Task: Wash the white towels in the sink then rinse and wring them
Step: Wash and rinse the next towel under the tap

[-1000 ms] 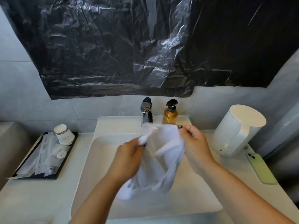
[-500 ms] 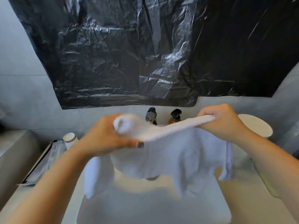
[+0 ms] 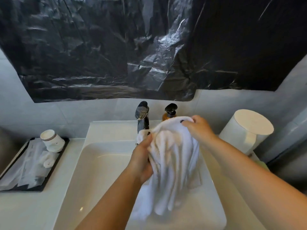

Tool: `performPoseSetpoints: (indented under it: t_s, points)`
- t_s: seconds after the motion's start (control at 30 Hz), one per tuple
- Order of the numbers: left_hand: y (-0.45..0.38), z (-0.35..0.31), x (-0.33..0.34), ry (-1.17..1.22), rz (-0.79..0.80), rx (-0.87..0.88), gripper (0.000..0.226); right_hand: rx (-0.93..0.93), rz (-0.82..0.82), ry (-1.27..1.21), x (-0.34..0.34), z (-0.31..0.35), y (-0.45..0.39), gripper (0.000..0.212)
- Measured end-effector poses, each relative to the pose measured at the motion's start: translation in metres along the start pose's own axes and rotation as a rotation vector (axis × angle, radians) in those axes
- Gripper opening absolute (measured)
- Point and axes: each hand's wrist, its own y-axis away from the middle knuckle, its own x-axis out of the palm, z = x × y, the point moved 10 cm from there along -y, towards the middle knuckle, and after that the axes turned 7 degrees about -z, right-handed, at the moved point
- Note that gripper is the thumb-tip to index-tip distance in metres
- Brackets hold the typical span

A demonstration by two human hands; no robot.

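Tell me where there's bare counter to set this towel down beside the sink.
Bare counter lies between the black tray and the sink rim, widening toward you. The right side is crowded: the white canister stands close to the basin. Both the left hand and right hand grip the towel.

Soft, even daylight fills the view, moderately bright. The black plastic sheet on the wall throws back crinkled white glare, strongest near its middle. The white towel is slightly motion-blurred, its folds smeared. The sink shows faint highlights. Wide-angle distortion bends the wall lines and the surface at the edges.
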Motion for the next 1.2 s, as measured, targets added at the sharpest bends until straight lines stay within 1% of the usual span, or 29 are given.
performPoseSetpoints:
  t_s: [0.03,0.07,0.1,0.13,0.17,0.2,0.27,0.33,0.47,0.6,0.63,0.7,0.73,0.9,1.07,1.2]
  points:
    - [-0.007,-0.002,0.008,0.053,-0.017,0.005,0.049,-0.096,-0.071,0.049,-0.006,0.01,-0.007,0.008]
    - [-0.016,-0.004,0.016,0.097,-0.034,0.008,0.05,-0.179,-0.107,0.077,-0.008,0.021,-0.009,0.01]
    - [-0.024,-0.006,0.023,0.133,-0.053,0.008,0.049,-0.247,-0.109,0.102,-0.006,0.028,-0.012,0.029]
    - [-0.032,-0.007,0.027,0.159,-0.084,0.01,0.049,-0.31,-0.072,0.136,0.001,0.035,-0.013,0.044]
    - [-0.04,-0.008,0.03,0.183,-0.125,0.011,0.047,-0.377,-0.02,0.206,0.011,0.041,-0.014,0.053]
    - [-0.048,-0.008,0.032,0.204,-0.171,0.01,0.045,-0.43,0.029,0.303,0.021,0.044,-0.015,0.058]
    - [-0.06,-0.007,0.032,0.228,-0.26,0.003,0.042,-0.486,0.087,0.461,0.035,0.046,-0.022,0.06]
    - [-0.067,-0.007,0.035,0.241,-0.304,-0.002,0.04,-0.496,0.098,0.508,0.039,0.043,-0.03,0.058]
    - [-0.071,-0.012,0.039,0.265,-0.35,0.02,0.034,-0.479,0.094,0.456,0.039,0.033,-0.038,0.059]
    - [-0.076,-0.018,0.038,0.158,-0.415,0.046,0.022,-0.453,0.069,0.356,0.043,0.026,-0.046,0.06]
    - [-0.077,-0.021,0.038,0.101,-0.429,0.045,0.023,-0.458,0.064,0.344,0.044,0.026,-0.047,0.059]
    - [-0.078,-0.026,0.041,0.016,-0.421,0.041,0.039,-0.468,0.057,0.343,0.045,0.026,-0.047,0.057]
    - [-0.079,-0.029,0.043,0.008,-0.411,0.042,0.042,-0.467,0.058,0.346,0.045,0.027,-0.048,0.057]
    - [-0.084,-0.037,0.04,-0.044,-0.415,0.057,0.032,-0.454,0.068,0.329,0.041,0.033,-0.053,0.053]
    - [-0.073,-0.039,0.05,-0.022,-0.344,0.034,0.042,-0.45,0.063,0.339,0.038,0.039,-0.051,0.052]
    - [-0.063,-0.046,0.054,-0.017,-0.313,0.053,0.045,-0.438,0.084,0.367,0.041,0.039,-0.05,0.053]
